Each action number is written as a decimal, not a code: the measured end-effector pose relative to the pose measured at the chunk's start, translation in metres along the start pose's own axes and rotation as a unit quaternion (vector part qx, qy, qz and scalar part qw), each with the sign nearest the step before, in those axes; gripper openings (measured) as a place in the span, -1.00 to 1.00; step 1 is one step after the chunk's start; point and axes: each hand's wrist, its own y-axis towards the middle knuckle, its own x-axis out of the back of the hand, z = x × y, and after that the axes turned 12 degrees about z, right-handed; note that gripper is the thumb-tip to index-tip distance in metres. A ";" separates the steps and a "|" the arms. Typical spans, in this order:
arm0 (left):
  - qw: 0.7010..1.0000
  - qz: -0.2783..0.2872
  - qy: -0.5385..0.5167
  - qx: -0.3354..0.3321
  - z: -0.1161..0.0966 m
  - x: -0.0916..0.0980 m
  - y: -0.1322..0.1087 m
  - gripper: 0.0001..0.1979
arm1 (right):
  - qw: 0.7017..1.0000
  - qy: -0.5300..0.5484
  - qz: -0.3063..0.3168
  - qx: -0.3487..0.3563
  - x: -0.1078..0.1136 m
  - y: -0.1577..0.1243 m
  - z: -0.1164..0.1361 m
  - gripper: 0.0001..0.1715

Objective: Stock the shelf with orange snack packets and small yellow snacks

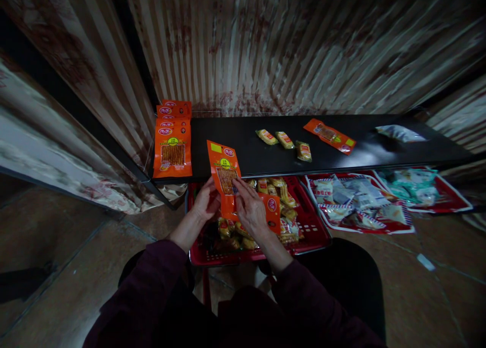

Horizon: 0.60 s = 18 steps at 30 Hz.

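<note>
An orange snack packet [227, 178] with a clear window showing brown strips is tilted up above the red basket. My left hand [208, 200] grips its left edge, fingers partly hidden behind it. My right hand [250, 206] closes on its right side, fingers lying over the front. Another orange packet [272, 214] shows below and to the right of my right hand, over small yellow wrapped snacks [243, 243] in the red basket [319, 231]. Whether my right hand also touches this packet I cannot tell.
Overlapping orange packets [172, 153] lie at the left end of the black table [228, 130]. Three yellow snacks [284, 140], an orange packet [329, 135] and a silvery packet [400, 133] lie farther right. Baskets with white packets [359, 193] and green packets [413, 186] stand at right.
</note>
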 end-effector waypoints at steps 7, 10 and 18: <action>1.000 0.021 0.002 0.003 0.005 0.004 0.002 -0.64 | 0.999 0.033 0.004 -0.026 0.000 -0.001 0.007 -0.50; 1.000 0.009 -0.002 0.002 0.007 0.005 0.004 -0.63 | 0.998 0.059 0.005 -0.035 0.002 -0.001 0.011 -0.51; 1.000 0.018 0.015 0.001 0.007 -0.002 0.001 -0.69 | 0.987 0.153 0.054 -0.015 0.008 -0.004 0.017 -0.32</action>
